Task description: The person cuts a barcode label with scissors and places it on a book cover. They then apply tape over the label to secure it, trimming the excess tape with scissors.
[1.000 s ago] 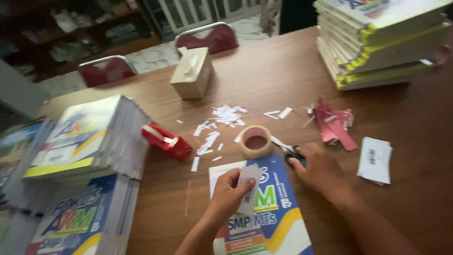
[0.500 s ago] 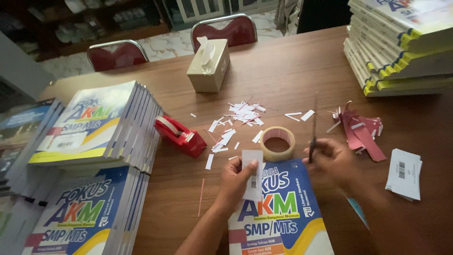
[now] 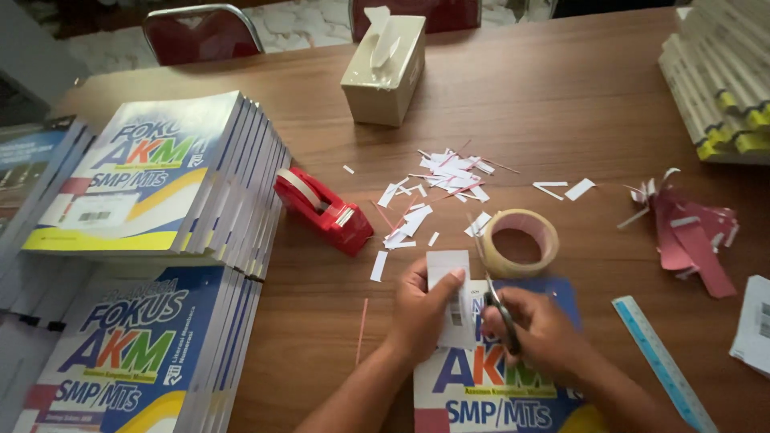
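Note:
My left hand (image 3: pixel 421 309) pinches a small white paper label (image 3: pixel 451 293) with a barcode, held upright over a blue book (image 3: pixel 489 377) lying on the wooden table (image 3: pixel 561 104). Scissors (image 3: pixel 496 301) are gripped in my right hand (image 3: pixel 541 329), blades pointing up along the label's right edge. A roll of clear tape (image 3: pixel 520 242) lies just beyond the book.
A red tape dispenser (image 3: pixel 322 210) and white paper scraps (image 3: pixel 437 180) lie mid-table. Stacks of books (image 3: pixel 152 184) stand at left, another book stack (image 3: pixel 726 80) at far right. Also there: tissue box (image 3: pixel 383 68), red paper strips (image 3: pixel 690 236), blue ruler (image 3: pixel 662 361), white label sheets (image 3: pixel 754 325).
My right hand picked the scissors up off the table, raised them, then brought them left to the label's edge. The view tilted down and closer.

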